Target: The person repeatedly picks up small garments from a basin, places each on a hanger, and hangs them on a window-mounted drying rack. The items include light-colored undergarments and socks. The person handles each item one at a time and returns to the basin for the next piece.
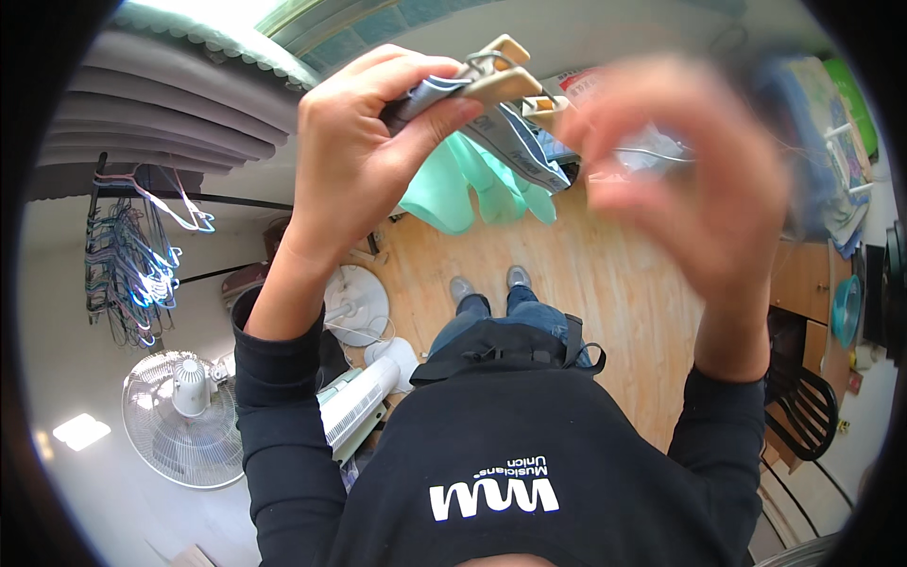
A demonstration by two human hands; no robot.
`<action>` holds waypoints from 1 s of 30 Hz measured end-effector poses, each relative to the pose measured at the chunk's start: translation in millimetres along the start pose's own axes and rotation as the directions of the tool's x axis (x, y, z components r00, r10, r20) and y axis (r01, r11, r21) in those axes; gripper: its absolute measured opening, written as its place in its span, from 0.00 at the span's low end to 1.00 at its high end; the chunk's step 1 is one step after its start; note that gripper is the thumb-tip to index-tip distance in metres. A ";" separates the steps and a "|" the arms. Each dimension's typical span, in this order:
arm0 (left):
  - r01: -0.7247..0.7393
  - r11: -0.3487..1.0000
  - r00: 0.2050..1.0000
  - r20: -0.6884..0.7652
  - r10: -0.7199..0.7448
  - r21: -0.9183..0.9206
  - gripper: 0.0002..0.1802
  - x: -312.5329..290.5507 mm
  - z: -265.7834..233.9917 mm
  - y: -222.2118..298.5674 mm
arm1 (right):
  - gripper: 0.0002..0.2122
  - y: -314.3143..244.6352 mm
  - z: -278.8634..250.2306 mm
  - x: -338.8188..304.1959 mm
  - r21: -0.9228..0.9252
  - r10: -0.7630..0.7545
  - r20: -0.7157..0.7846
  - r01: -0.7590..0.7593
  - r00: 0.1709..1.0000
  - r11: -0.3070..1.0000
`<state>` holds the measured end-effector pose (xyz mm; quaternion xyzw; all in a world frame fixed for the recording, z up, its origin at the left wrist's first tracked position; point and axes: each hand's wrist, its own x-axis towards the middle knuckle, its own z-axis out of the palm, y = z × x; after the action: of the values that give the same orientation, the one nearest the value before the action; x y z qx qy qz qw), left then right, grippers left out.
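Note:
Raised in front of me, my left hand (364, 142) is closed, thumb and fingers pinching the edge of a dark grey cloth band (518, 151) with pale print. A beige clothes peg (505, 83) with a metal spring sits right at those fingertips, its jaws by the cloth. Farther right, a second beige peg (546, 110) shows. My right hand (694, 170) is up at the same height, curled but smeared by motion; whether it grips anything is unclear. Thin metal wire (652, 152) shows inside its curve. Below the band hangs mint-green fabric (436, 194).
Many wire hangers (128, 269) hang from a black rack at left, under a grey curtain (179, 94). A standing fan (189, 402) and a white appliance (359, 402) are at lower left. On the right are a black chair (803, 406) and a turquoise basin (846, 312).

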<state>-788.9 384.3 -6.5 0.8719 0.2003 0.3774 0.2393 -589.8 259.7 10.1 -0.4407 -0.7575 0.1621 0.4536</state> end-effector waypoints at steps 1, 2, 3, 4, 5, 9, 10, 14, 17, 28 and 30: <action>-0.042 0.999 0.998 -0.039 0.043 0.017 0.13 4.2 -3.0 1.9 | 0.15 -2.1 8.7 -11.7 0.058 0.034 0.063 -0.038 0.997 0.998; -0.041 0.999 0.997 -0.065 0.041 0.002 0.13 7.1 -7.8 5.3 | 0.15 7.6 26.0 -21.0 -0.006 0.069 0.021 -0.069 0.997 0.998; -0.044 0.999 0.995 -0.095 0.043 -0.016 0.13 10.6 -11.4 8.6 | 0.16 18.1 42.8 -31.0 -0.070 0.105 -0.024 -0.106 0.994 0.992; -0.039 0.999 0.992 -0.123 0.036 -0.027 0.12 11.8 -16.0 12.0 | 0.16 29.1 66.6 -35.6 -0.171 0.143 -0.234 -0.185 0.962 0.968; -0.062 0.998 0.987 -0.151 0.058 -0.024 0.12 12.2 -22.3 10.4 | 0.20 43.5 80.5 -33.2 -0.132 0.184 -0.304 -0.233 0.935 0.963; -0.025 0.982 0.953 -0.302 -0.034 -0.190 0.15 11.6 -51.4 8.9 | 0.19 110.2 94.5 -9.7 0.161 0.249 -0.134 -0.227 0.959 0.961; -0.024 0.968 0.923 -0.377 -0.074 -0.249 0.13 10.0 -59.0 10.1 | 0.19 113.1 93.3 -8.7 0.279 0.333 -0.018 -0.315 0.943 0.907; -0.034 0.838 0.854 -0.451 -0.258 -0.545 0.11 -11.8 -118.7 -11.0 | 0.13 115.0 89.8 -19.1 0.471 0.464 0.197 -0.499 0.863 0.728; 0.044 0.781 0.758 -0.489 -0.433 -0.623 0.13 -38.4 -148.2 -39.9 | 0.10 115.6 72.0 -25.9 0.673 0.476 0.188 -0.466 0.859 0.575; 0.101 0.604 0.599 -0.436 -0.672 -0.791 0.12 -115.5 -122.6 -100.7 | 0.10 77.5 28.7 5.0 0.230 0.633 0.317 -0.705 0.706 0.670; 0.092 0.616 0.630 -0.433 -0.644 -0.782 0.12 -111.6 -123.5 -100.1 | 0.11 95.4 36.1 -4.0 0.122 0.685 0.415 -0.782 0.599 0.611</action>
<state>-969.8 438.7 -52.0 0.4421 0.3055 0.6513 0.5357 -569.4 315.4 -72.9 -0.6102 -0.5361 0.5161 0.2719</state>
